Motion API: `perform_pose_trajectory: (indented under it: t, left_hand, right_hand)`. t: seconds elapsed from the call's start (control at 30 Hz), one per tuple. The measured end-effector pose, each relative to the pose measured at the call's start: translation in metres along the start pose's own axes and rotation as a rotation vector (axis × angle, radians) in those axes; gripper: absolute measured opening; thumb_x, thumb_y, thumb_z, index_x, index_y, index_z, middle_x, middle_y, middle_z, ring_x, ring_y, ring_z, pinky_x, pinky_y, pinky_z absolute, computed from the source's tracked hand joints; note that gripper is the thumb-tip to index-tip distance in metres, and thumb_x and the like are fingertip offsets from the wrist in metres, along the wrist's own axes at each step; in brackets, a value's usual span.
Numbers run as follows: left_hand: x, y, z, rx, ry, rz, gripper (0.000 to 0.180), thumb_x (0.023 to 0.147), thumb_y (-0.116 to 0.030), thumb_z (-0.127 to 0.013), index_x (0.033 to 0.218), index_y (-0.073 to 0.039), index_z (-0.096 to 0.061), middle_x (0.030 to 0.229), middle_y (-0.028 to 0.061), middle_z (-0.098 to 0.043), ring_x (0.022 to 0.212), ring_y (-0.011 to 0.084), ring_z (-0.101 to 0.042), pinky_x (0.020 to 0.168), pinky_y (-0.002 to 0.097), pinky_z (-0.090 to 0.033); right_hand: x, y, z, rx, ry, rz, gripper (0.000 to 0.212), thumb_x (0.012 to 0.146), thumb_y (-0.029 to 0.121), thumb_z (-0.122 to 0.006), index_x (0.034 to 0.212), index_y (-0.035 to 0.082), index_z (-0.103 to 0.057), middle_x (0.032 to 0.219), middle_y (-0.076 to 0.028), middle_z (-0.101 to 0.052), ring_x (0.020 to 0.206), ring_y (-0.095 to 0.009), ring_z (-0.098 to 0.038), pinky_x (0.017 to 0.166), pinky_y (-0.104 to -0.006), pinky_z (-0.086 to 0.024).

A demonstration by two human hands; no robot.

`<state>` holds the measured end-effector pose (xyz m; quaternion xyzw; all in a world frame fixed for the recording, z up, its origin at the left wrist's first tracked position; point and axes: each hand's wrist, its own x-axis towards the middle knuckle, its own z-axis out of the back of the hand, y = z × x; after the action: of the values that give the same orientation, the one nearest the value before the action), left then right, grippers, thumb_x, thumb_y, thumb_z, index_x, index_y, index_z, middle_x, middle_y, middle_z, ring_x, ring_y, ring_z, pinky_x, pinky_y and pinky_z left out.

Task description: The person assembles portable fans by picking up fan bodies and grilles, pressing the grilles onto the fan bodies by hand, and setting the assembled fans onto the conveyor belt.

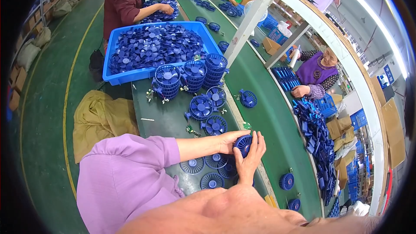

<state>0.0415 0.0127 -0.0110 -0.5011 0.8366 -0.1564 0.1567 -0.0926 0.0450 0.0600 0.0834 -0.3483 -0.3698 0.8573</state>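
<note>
Head view: round dark-blue slatted plastic fan housing (243, 146) tilted, gripped between left hand (227, 142) at its left and right hand (248, 163) cupping its right, both touching, near dark-green desk (164, 115) edge beside green conveyor belt (277, 143).

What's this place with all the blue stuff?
Probably a factory assembly line: there's a long green conveyor belt, a blue tray heaped with fan blades, and stacks of round fan cages.
</note>
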Motion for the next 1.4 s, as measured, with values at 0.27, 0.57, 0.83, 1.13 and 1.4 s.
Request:
perform_pose_trajectory:
  t: [0.27,0.57,0.83,1.13,1.4]
  left_hand:
    - [-0.025,0.011,-0.048,0.332,-0.211,-0.511,0.031,0.100,-0.035,-0.048,0.118,-0.011,-0.052,0.110,0.0010,-0.054,0.103,0.0084,-0.051,0.091,0.0267,-0.042]
    - [-0.017,0.023,-0.055,0.812,-0.214,-0.913,0.033,0.098,-0.025,-0.047,0.120,0.000,-0.045,0.111,0.0107,-0.053,0.108,0.0177,-0.051,0.094,0.0315,-0.041]
    - [-0.007,0.021,-0.057,0.574,-0.154,-0.656,0.038,0.104,-0.030,-0.036,0.127,-0.002,-0.049,0.113,0.0047,-0.056,0.107,0.0113,-0.051,0.096,0.0276,-0.039]
    - [-0.012,0.032,-0.048,0.905,-0.198,-0.868,0.035,0.103,-0.024,-0.035,0.125,0.000,-0.046,0.117,0.0143,-0.052,0.108,0.0239,-0.052,0.095,0.0346,-0.040]
    - [0.013,0.022,-0.048,1.296,-0.175,-1.085,0.032,0.096,-0.021,-0.045,0.118,0.002,-0.052,0.116,0.0200,-0.053,0.110,0.0350,-0.049,0.097,0.0420,-0.036]
  right_hand:
    - [-0.012,-0.020,-0.036,0.526,-0.070,-0.146,0.093,0.086,0.063,-0.050,0.147,-0.001,-0.019,0.148,-0.025,-0.026,0.138,-0.037,-0.028,0.112,-0.0445,-0.023]
    - [-0.003,-0.008,-0.037,0.792,-0.265,-0.291,0.085,0.088,0.064,-0.046,0.143,0.001,-0.030,0.142,-0.016,-0.037,0.130,-0.027,-0.039,0.109,-0.0388,-0.029]
    - [-0.002,-0.020,-0.019,0.241,-0.289,-0.135,0.074,0.088,0.055,-0.050,0.134,-0.002,-0.038,0.130,-0.023,-0.046,0.120,-0.040,-0.045,0.104,-0.0459,-0.034]
    - [-0.011,-0.019,-0.032,0.641,-0.229,-0.202,0.078,0.094,0.063,-0.032,0.142,0.002,-0.026,0.137,-0.019,-0.039,0.126,-0.031,-0.041,0.105,-0.0392,-0.032]
    - [-0.002,-0.030,-0.037,0.805,-0.405,-0.315,0.056,0.101,0.042,-0.032,0.137,-0.001,-0.033,0.130,-0.015,-0.043,0.122,-0.024,-0.042,0.105,-0.0350,-0.031]
